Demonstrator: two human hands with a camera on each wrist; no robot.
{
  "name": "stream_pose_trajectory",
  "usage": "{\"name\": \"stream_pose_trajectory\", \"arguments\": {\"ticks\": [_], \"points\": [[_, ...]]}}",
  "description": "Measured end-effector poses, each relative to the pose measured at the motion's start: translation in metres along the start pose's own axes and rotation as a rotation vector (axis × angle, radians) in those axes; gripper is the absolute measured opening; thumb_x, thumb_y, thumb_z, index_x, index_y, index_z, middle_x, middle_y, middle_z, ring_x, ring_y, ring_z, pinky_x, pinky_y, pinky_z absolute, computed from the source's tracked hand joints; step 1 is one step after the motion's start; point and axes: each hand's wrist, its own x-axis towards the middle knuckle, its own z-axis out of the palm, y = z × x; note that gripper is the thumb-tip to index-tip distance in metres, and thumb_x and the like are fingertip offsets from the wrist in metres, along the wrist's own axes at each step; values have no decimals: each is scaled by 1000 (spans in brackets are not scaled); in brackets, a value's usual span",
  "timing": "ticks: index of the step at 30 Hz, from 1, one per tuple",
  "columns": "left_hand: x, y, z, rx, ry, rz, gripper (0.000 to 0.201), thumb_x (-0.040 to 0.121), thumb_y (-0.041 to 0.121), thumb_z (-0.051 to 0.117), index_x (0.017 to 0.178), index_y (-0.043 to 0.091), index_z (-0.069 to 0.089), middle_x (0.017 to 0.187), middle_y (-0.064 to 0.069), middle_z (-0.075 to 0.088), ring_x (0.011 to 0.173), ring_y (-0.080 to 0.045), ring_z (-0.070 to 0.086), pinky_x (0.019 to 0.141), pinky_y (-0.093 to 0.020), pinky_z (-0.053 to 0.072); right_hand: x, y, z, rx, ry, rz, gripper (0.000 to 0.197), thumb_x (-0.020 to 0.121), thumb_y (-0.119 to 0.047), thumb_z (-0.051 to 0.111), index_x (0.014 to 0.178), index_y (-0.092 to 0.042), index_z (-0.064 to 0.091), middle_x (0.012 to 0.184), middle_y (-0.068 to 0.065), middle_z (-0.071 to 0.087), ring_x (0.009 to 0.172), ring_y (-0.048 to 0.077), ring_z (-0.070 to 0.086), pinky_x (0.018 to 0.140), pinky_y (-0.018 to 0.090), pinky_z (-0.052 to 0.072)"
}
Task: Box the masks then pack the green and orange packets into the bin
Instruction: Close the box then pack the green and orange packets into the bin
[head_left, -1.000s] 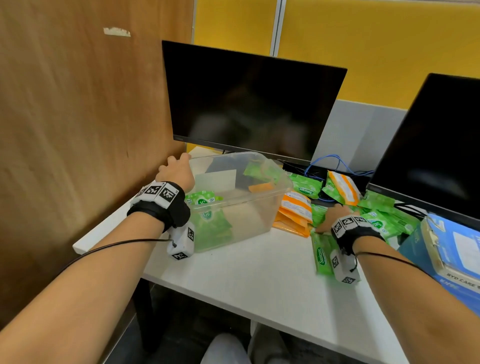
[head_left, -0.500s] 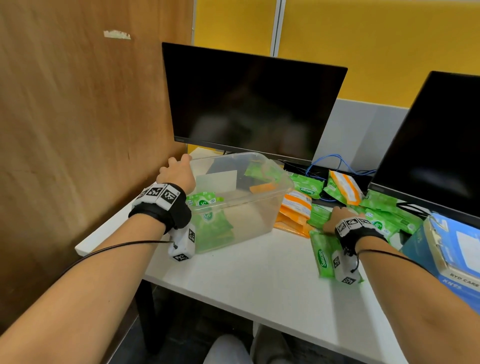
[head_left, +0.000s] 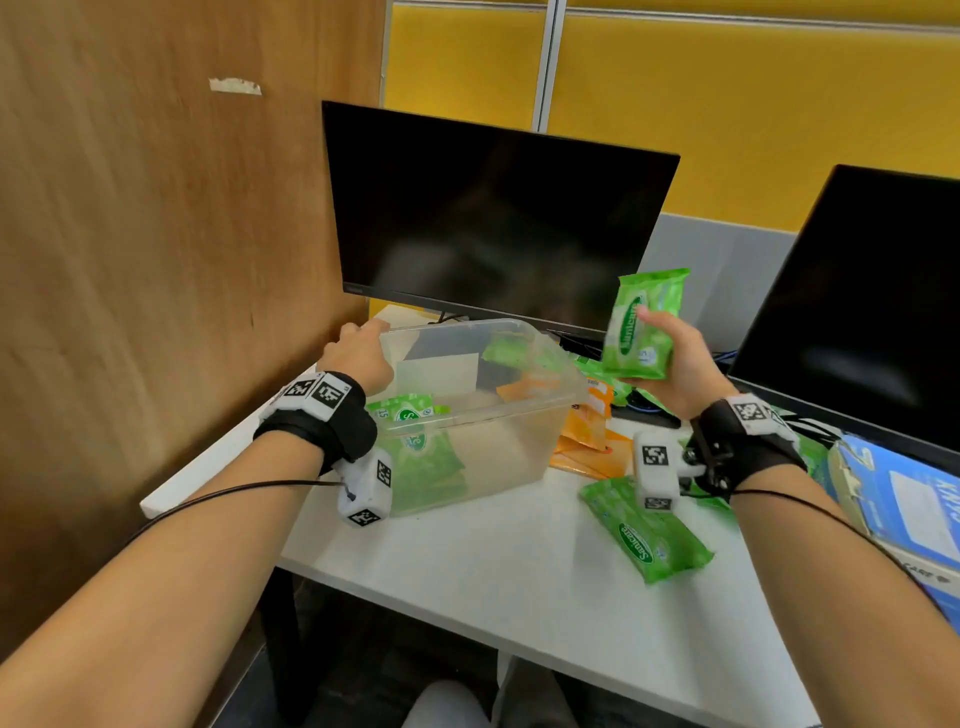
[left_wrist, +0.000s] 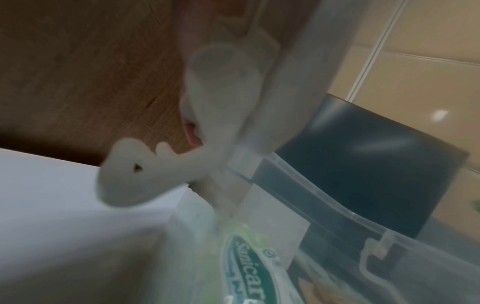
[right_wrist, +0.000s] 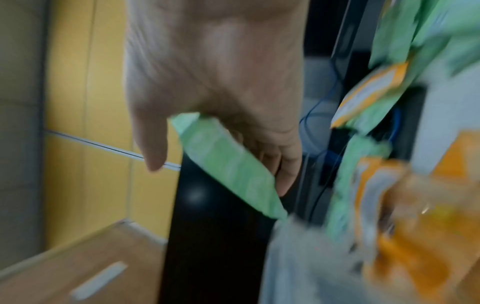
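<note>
A bright green wipes packet (head_left: 643, 325) with a white oval logo and white lettering sits right of centre. Lower right, another green packet (head_left: 647, 530) shows the same white logo. Orange packets (head_left: 584, 441) with white panels lie mid-frame. The bin (head_left: 519, 441) at centre is clear, colourless plastic. The desk (head_left: 467, 571) is white, the left wall wood-brown, the back panels yellow. Both monitors are black. The box (head_left: 904, 493) at right is blue and white. Black wristbands carry black-and-white square markers.

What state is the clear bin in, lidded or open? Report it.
Open: the clear bin has no lid; green packets lie inside, and the left hand grips its rim.
</note>
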Motion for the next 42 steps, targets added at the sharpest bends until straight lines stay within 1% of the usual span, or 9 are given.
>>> {"name": "stream_pose_trajectory", "arguments": {"ticks": [3,6,11,15,20,27,32,37,42], "points": [[-2,8,2,-2,1,9,59,91,6,43,146,25,30,142,-15,36,125,-39,42,99,-46,40,-10,-12,55,37,-135,-20,25,87,-11,62,112,-8,57,103,11,65,90,25,67,71,35,58],[-1,10,4,-87,56,20,47,95,9,37,142,17,38,140,-18,42,123,-39,46,99,-45,40,-10,-1,108,-56,-190,63,21,85,3,58,106,1,61,99,18,67,81,30,68,74,43,59],[-3,16,4,-213,192,38,41,104,25,23,122,0,49,124,-25,55,117,-41,50,95,-46,38,-3,45,170,-541,-217,212,30,84,-12,71,109,3,64,103,15,70,73,23,65,72,35,57],[-5,19,5,-268,238,140,37,103,27,28,118,5,54,120,-19,60,111,-36,54,85,-36,38,-4,52,193,-1179,-298,116,47,91,-35,61,123,-1,52,113,9,59,101,23,59,83,31,46],[1,17,10,48,25,274,34,89,11,48,118,20,64,122,-5,63,111,-24,58,93,-33,44,55,121,189,-1676,-417,112,57,90,-45,54,140,-20,44,145,5,44,128,26,43,105,43,36],[7,25,15,545,-214,280,46,89,42,49,131,25,53,127,-2,61,115,-23,56,98,-39,45,8,69,187,-1630,-480,181,49,88,-34,61,132,-14,53,130,9,53,121,26,48,91,32,37],[9,28,17,656,-300,229,56,89,64,33,113,23,64,111,0,65,105,-22,58,94,-39,45,7,72,182,-1700,-466,62,37,91,-33,57,123,-15,60,118,4,60,96,20,51,82,30,40],[4,34,14,706,-368,235,54,89,65,32,115,28,62,109,5,66,104,-19,58,95,-39,45,-5,64,183,-1653,-188,-188,16,89,-29,59,91,-13,58,93,6,63,84,24,61,66,30,45],[-1,35,10,748,-422,287,51,91,62,37,132,34,47,131,3,57,117,-21,53,101,-42,41,-14,53,135,-1424,105,-382,21,85,-20,47,90,-9,65,88,10,66,81,29,61,63,28,39]]}}
